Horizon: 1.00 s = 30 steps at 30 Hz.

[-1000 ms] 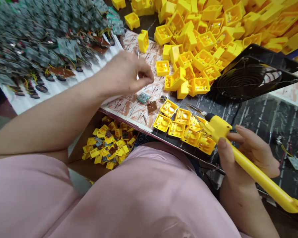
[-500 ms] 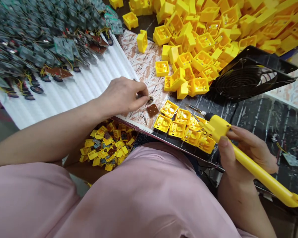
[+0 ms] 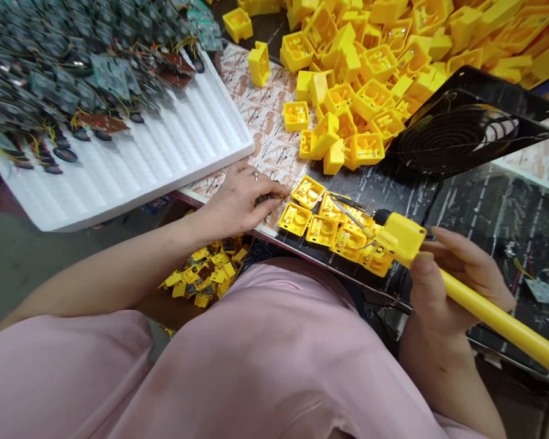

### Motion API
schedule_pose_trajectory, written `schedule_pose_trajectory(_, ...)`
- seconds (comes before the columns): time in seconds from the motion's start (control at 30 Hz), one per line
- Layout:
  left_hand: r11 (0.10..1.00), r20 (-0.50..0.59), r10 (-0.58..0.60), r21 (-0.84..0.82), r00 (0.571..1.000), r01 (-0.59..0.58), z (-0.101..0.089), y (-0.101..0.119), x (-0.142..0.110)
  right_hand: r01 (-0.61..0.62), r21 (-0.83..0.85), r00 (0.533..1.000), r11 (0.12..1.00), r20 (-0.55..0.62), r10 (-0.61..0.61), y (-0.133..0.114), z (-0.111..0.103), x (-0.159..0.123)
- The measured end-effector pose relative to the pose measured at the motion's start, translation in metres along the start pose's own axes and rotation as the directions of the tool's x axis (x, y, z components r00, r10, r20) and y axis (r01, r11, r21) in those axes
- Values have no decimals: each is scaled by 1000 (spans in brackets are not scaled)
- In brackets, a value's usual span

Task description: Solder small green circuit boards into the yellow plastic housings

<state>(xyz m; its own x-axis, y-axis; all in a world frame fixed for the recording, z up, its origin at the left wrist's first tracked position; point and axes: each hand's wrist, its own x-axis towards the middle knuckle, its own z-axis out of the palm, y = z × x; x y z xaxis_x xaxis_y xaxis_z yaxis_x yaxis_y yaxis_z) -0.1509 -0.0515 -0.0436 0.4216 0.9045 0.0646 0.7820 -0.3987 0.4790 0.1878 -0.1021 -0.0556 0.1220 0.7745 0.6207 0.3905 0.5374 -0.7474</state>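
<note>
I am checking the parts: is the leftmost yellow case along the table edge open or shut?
Open: the yellow case lies hollow side up, uncovered, so its inside is visible.

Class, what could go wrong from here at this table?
The soldering iron in the right hand points toward the left hand; if hot, it might burn skin. It also reaches over open yellow cases and could scorch one.

The white tray juts off the table; a knock might spill its circuit boards.

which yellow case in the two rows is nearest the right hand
The yellow case at the right end of the row lower in view; the others in those rows lie farther left, away from the right hand.
</note>
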Motion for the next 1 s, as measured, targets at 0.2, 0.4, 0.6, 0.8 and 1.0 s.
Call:
schedule_pose_trajectory(0.2, 999, 39, 27, 30, 999, -29, 0, 8, 0, -294, 234, 932, 927, -145, 332, 5, 10, 8)
schedule_pose_trajectory(0.4, 986, 46, 44, 158, 998, -51, 4, 17, 0, -267, 141, 963, 953, 77, 259, -6, 5, -4)
schedule_pose_trajectory(0.6, 966, 149, 72, 236, 986, -106, -4, 22, 8, 163, -65, 926, 985, 354, -130, -31, -4, -6)
schedule_pose_trajectory(0.8, 954, 233, 32, 282, 972, -100, -9, 25, 12, 375, -2, 791, 927, 522, -319, -34, 1, 4)
schedule_pose_trajectory(1.0, 958, 229, 31, 272, 973, -94, -6, 26, 15, 411, 23, 750, 911, 559, -353, -38, 12, 10)
